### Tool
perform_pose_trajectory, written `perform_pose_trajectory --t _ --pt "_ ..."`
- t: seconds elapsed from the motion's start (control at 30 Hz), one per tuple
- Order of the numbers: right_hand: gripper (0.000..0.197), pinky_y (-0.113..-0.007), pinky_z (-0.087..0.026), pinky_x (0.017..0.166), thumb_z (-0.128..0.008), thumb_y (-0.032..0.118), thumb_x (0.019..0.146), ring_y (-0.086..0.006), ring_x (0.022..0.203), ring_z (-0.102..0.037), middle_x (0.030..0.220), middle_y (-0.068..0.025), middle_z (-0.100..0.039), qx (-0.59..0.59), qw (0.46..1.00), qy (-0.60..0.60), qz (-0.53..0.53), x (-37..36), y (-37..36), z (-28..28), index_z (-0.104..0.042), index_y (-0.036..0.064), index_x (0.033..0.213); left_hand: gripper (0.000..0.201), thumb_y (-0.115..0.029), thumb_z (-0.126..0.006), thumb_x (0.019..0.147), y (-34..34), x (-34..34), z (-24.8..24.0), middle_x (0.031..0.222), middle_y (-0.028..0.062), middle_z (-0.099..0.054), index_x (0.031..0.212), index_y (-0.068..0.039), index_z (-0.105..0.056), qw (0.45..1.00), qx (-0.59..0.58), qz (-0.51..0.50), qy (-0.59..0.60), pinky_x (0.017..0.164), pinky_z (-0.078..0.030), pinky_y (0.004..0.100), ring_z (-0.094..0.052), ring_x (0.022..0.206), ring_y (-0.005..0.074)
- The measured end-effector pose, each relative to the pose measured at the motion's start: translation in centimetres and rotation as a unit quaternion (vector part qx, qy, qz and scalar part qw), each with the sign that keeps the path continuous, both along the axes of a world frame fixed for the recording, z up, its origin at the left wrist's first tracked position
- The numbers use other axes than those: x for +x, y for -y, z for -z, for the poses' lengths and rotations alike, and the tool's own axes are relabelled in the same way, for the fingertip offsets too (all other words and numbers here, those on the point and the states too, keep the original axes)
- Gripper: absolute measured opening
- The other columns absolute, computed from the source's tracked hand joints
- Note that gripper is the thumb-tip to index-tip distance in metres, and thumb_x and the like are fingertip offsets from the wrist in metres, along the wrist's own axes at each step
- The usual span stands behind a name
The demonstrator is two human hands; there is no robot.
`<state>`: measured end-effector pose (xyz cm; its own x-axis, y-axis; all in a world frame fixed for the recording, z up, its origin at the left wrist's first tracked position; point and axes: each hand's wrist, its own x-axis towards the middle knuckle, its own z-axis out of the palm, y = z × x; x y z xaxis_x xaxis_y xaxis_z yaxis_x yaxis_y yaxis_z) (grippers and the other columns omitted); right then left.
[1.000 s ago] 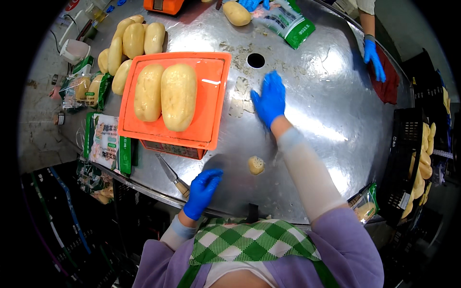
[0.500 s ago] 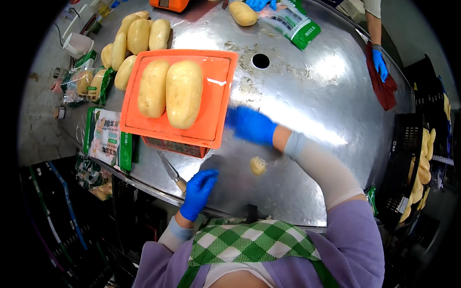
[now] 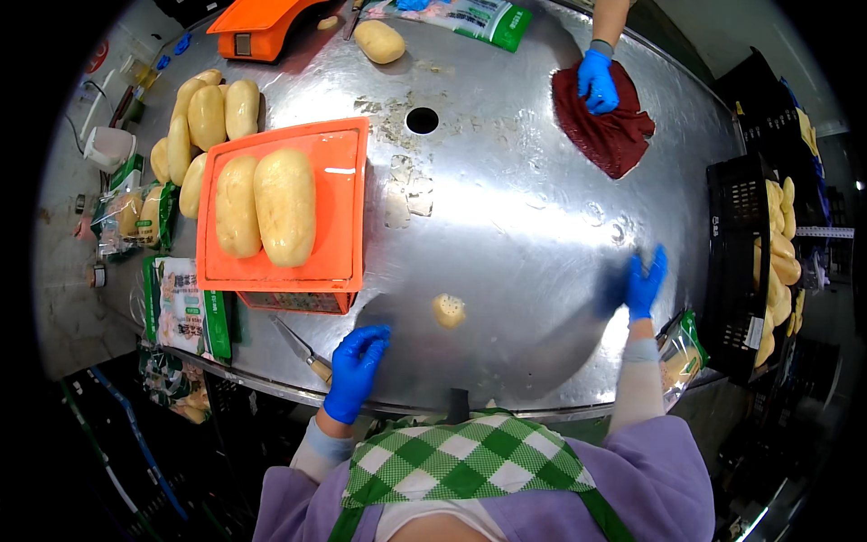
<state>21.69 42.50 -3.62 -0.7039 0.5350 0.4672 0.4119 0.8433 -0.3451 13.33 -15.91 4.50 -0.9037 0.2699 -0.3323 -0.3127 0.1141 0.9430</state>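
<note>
My left hand (image 3: 355, 372), in a blue glove, hovers by the near table edge with its fingers loosely bent and nothing in it. Beside it lies a knife (image 3: 318, 369) with a wooden handle. To the right, my gloved right hand (image 3: 645, 284) is held over the metal table, fingers spread and holding nothing. Between my hands sits a small cut end of lotus root (image 3: 448, 310), its holes showing. Two peeled lotus root sections (image 3: 284, 208) lie side by side on an orange tray (image 3: 339, 226) set on an orange base.
More lotus roots (image 3: 207, 119) and packed bags (image 3: 144, 215) are at the left. A flat printed bag (image 3: 185, 307) lies near the tray. Across the table, another person's gloved hand (image 3: 598, 81) presses a dark red cloth (image 3: 603, 126). A black crate (image 3: 736, 262) stands at the right.
My right hand has swung from beside the orange tray to the right side of the table. The other person's hand and cloth have moved onto the tabletop. The view has shifted rightward.
</note>
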Motion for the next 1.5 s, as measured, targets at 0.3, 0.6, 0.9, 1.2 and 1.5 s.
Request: perform_pose_trajectory --t 0.3,0.6,0.9,1.2,1.5 --pt "0.098 -0.045 -0.02 0.115 -0.07 0.051 0.078 -0.0426 0.139 -0.025 0.15 -0.0303 -0.025 0.024 0.981 0.186 -0.054 -4.3 5.0 0.5 -0.028 -0.0101 0.142 0.023 -0.002 -0.06 0.09 -1.3 -0.4 -0.3 0.105 0.0083 -0.067 0.112 0.0 -0.064 0.999 -0.029 0.031 -0.004 0.082 -0.051 0.0266 -0.064 0.09 0.0134" --pt "0.113 -0.047 -0.017 0.116 -0.06 0.07 0.075 -0.0425 0.141 -0.021 0.151 -0.0302 -0.022 -0.032 0.969 0.206 -0.134 -22.6 20.9 -0.4 -0.022 -0.0107 0.145 0.024 -0.002 -0.059 0.09 -0.5 0.3 -0.4 0.105 0.009 -0.067 0.114 0.0 -0.064 1.0 -0.017 0.0 0.005 0.082 -0.051 0.0268 -0.064 0.091 0.0136" --pt "0.107 -0.049 -0.01 0.117 -0.054 0.068 0.081 -0.0438 0.143 -0.011 0.152 -0.0301 -0.018 -0.103 0.963 0.251 0.006 -31.8 28.2 -2.0 -0.021 -0.011 0.145 0.024 -0.001 -0.059 0.09 0.5 1.0 0.0 0.107 0.0092 -0.067 0.114 0.001 -0.063 1.0 -0.01 -0.025 0.016 0.083 -0.051 0.0268 -0.064 0.093 0.0143" --pt "0.07 -0.042 -0.026 0.114 -0.062 0.032 0.091 -0.0368 0.14 -0.028 0.151 -0.0245 -0.029 -0.204 0.896 0.109 -0.379 -19.6 25.4 -3.4 -0.032 -0.0018 0.145 0.022 -0.001 -0.059 0.09 -0.1 1.4 0.2 0.106 0.0093 -0.067 0.112 0.001 -0.063 1.0 -0.004 -0.021 0.008 0.083 -0.051 0.0269 -0.064 0.093 0.0141" --pt "0.061 -0.048 -0.029 0.11 -0.056 0.029 0.091 -0.0336 0.136 -0.036 0.153 -0.0096 -0.031 -0.011 0.676 0.263 -0.688 -14.2 24.5 -4.8 -0.036 0.0123 0.146 0.023 -0.002 -0.059 0.091 0.2 0.8 0.8 0.107 0.0089 -0.067 0.113 0.001 -0.063 1.0 0.004 -0.014 0.022 0.084 -0.051 0.0271 -0.063 0.094 0.0139"
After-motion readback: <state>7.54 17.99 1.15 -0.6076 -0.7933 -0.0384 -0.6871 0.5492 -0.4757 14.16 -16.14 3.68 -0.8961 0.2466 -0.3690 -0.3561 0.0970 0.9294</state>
